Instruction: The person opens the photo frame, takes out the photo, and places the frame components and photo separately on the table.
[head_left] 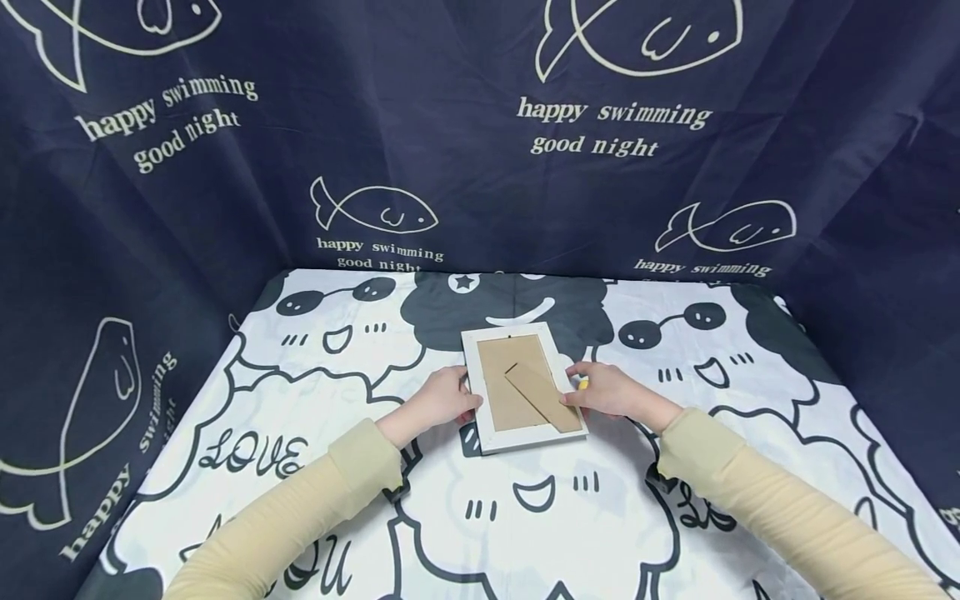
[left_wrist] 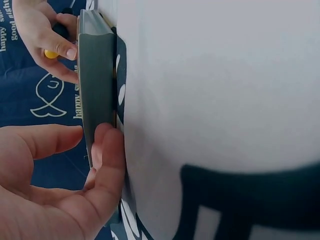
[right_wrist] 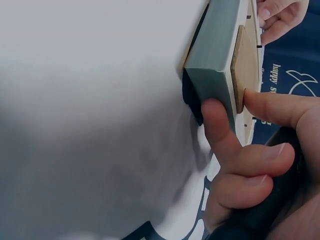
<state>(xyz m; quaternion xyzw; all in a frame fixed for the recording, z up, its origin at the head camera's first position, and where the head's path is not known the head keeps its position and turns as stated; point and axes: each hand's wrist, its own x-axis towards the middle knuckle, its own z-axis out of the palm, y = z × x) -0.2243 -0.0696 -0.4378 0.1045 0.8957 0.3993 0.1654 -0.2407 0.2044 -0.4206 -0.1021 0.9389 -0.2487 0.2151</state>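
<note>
A white picture frame [head_left: 487,421] lies back side up on the cloth, its brown backing board [head_left: 495,400] and slanted easel leg [head_left: 536,396] showing. My left hand [head_left: 442,396] pinches its left edge, thumb on top and fingers along the side. At the opposite edge, my right hand [head_left: 603,390] has its thumb on the easel leg and a finger against the frame's side wall [right_wrist: 210,50]. Curled inside that same hand is a dark handle-like tool [right_wrist: 265,202] with a yellow part [left_wrist: 50,54]; its working end is hidden.
A white cloth [head_left: 345,517] with black cartoon print covers the table. Dark blue curtains [head_left: 480,150] with fish drawings and lettering hang behind it and at both sides.
</note>
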